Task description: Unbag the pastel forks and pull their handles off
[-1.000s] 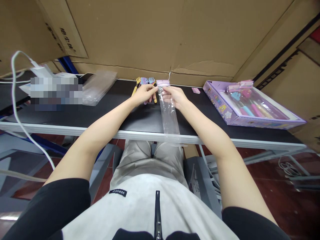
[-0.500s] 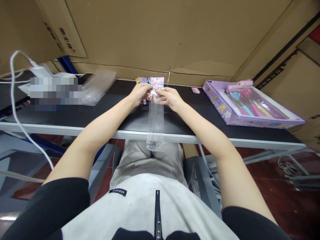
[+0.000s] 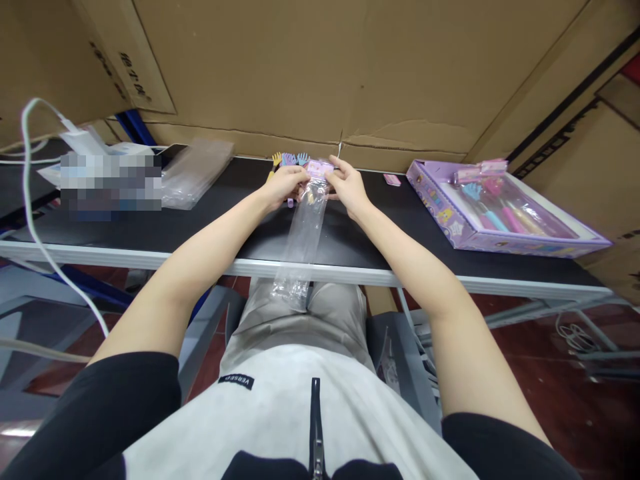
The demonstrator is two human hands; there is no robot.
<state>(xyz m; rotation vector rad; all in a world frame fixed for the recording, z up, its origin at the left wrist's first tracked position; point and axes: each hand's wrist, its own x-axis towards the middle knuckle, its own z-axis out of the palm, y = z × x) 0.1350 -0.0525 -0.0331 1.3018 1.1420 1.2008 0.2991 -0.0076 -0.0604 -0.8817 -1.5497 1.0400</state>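
Observation:
A long clear plastic bag with a pink header hangs from both my hands above the black table. Its lower end dangles past the table's front edge over my lap. My left hand pinches the bag's top from the left. My right hand grips the pink header from the right. Small hand-shaped toys on coloured sticks lie on the table just behind my left hand; their lower parts are hidden by my fingers.
A purple box of packed toys lies at the right of the table. A stack of clear bags lies at the left, beside a white charger and cable. A small pink piece lies near the back. Cardboard walls stand behind.
The bag was lifted off the table and swung left; its lower end now hangs over my lap. My right hand moved up onto the pink header.

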